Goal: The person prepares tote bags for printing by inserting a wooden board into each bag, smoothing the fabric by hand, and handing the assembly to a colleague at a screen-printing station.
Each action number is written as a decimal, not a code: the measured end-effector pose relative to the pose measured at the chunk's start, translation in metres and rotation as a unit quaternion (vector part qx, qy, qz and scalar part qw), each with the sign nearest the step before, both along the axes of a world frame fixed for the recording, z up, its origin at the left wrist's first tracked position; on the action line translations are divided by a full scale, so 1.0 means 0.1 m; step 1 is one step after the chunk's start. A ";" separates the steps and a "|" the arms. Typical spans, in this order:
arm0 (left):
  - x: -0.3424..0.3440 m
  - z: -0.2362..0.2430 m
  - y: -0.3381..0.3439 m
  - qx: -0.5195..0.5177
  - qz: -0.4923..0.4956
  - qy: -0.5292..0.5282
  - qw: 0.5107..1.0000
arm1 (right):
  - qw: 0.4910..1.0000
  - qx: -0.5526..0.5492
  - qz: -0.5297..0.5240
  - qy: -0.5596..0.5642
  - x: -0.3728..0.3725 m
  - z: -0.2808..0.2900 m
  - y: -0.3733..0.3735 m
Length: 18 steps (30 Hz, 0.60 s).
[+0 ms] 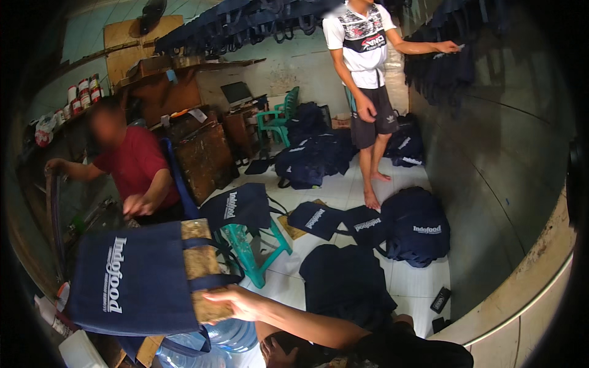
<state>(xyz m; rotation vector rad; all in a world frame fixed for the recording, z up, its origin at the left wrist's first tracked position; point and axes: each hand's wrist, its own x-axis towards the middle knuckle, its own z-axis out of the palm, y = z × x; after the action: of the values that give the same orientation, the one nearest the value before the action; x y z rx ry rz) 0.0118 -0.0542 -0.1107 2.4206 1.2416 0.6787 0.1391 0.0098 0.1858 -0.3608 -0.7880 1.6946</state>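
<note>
My right hand (227, 300) grips the end of a worn, stained board (199, 239), which has a navy bag with white printing (129, 276) on it. The bag’s straps lie across the exposed part of the board. My left hand (279, 352) is low at the bottom centre near my leg, in shadow, its fingers apart. Clear blue water jugs (221, 334) sit below the board, and a dark pile of bags (343, 282) lies on the floor to the right.
A seated co-worker in red (141, 165) is at the left. Another person (362, 55) stands by hanging bags (445, 73). A green stool (267, 257) bears a bag. More bag piles (414, 227) lie on the tiled floor (276, 294), beside a grey wall (491, 172).
</note>
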 end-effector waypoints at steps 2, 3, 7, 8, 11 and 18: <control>-0.01 0.11 0.02 0.004 -0.002 0.030 1.000 | 0.998 -0.016 -0.035 0.042 0.06 -0.13 -0.38; 0.08 0.19 -0.01 0.002 -0.018 0.042 0.999 | 0.995 -0.028 -0.081 0.057 0.15 -0.11 -0.60; 0.23 0.44 -0.12 -0.001 -0.063 0.155 0.986 | 0.962 0.065 -0.222 0.143 0.65 -0.15 -1.06; 0.32 0.53 -0.15 0.000 -0.082 0.187 0.979 | 0.944 0.098 -0.285 0.133 0.83 -0.04 -1.14; 0.36 0.71 -0.16 0.005 -0.109 0.246 0.963 | 0.883 0.218 -0.415 0.000 1.32 0.55 -1.18; 0.48 0.84 -0.26 -0.005 -0.160 0.289 0.944 | 0.777 0.348 -0.523 -0.041 2.33 1.84 -1.01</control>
<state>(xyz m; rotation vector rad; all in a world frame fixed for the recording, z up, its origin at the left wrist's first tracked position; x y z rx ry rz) 0.0599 -0.0802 -0.0268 2.8241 0.9767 -0.1477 0.3716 -0.0916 0.3693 -0.2583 -0.9568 0.2851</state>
